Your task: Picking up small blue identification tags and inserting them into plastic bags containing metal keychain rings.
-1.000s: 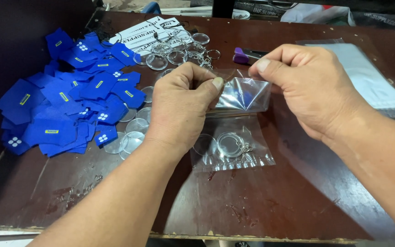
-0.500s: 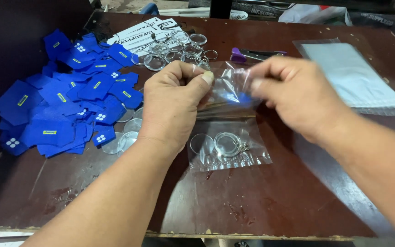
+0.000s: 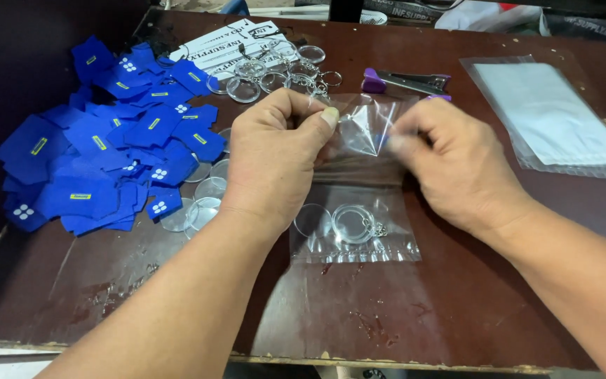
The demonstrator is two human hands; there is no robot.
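Clearly see-through, crinkled plastic bag

Place: a small workshop or packing bench for handmade keyrings.
Counter: a worn, stained dark wooden counter with a chipped front edge.
Stock: a heap of blue fabric pieces, clear round keyring discs and a stack of clear plastic bags.
Tool: purple-handled pliers.

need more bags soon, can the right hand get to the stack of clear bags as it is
Probably yes: the stack of clear bags lies on bare table just beyond the right hand, nothing between them, though that hand now pinches the small bag.
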